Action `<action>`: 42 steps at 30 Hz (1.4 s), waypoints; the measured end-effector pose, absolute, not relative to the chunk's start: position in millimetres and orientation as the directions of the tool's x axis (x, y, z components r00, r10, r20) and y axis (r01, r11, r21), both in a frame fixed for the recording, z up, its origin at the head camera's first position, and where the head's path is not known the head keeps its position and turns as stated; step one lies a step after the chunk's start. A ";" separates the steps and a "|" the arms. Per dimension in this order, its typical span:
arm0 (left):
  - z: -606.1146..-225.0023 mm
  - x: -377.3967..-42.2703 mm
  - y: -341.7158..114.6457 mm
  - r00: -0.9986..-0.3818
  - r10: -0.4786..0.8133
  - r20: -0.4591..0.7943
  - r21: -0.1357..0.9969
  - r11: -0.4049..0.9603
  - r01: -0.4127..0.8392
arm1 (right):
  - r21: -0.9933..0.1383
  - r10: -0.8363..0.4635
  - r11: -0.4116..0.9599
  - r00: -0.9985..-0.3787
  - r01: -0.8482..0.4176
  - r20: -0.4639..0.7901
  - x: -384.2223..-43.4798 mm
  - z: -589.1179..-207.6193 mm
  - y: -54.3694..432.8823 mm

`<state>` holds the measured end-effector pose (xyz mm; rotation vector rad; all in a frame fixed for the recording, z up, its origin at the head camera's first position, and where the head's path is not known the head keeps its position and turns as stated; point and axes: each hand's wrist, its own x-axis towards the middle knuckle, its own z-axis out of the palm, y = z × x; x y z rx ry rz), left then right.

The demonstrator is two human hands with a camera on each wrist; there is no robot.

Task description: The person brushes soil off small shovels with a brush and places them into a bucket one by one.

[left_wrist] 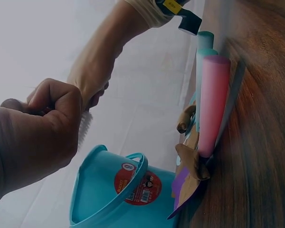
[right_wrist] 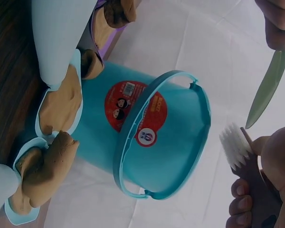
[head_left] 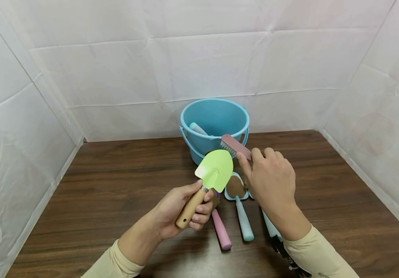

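My left hand [head_left: 171, 210] grips the wooden handle of a trowel with a bright green blade [head_left: 216, 168], which points up and away. In my right hand [head_left: 274, 183] is a pink brush [head_left: 235, 146] with white bristles. The brush is raised in front of a blue bucket [head_left: 204, 144]. From the right wrist view, the bristles [right_wrist: 235, 145] lie close to the trowel blade's tip [right_wrist: 251, 121]; whether they touch is unclear. Below the hands lie a pink-handled tool [head_left: 221, 231] and light-blue-handled shovels [head_left: 244, 226], with brown clay-like material [head_left: 235, 187] on their heads.
The bucket stands at the back of the dark wooden table [head_left: 116, 185], its handle [right_wrist: 128, 142] hanging down in front. A pale handle [head_left: 198, 128] sticks up inside it. White sheeting [head_left: 202, 69] encloses the table's back and sides.
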<state>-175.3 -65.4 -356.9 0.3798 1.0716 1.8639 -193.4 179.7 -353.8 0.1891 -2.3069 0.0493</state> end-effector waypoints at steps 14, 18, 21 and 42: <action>-358.1 -177.7 -65.1 -0.537 0.825 -0.173 0.800 -0.200 -0.565 | -0.008 -0.101 0.988 -0.686 -0.153 0.721 -189.5 -352.8 179.7; -358.7 -179.3 -64.7 -0.544 0.819 -0.183 0.800 -0.198 -0.566 | -0.020 -0.094 0.988 -0.688 -0.156 0.720 -187.7 -352.8 180.0; -358.5 -180.0 -64.5 -0.549 0.813 -0.194 0.800 -0.193 -0.568 | -0.018 -0.094 0.988 -0.687 -0.154 0.721 -187.0 -352.4 180.4; -326.2 -235.3 -64.8 -0.931 0.316 0.181 0.535 0.763 0.363 | -0.073 -0.045 0.988 -0.718 -0.133 0.695 -179.7 -347.8 174.8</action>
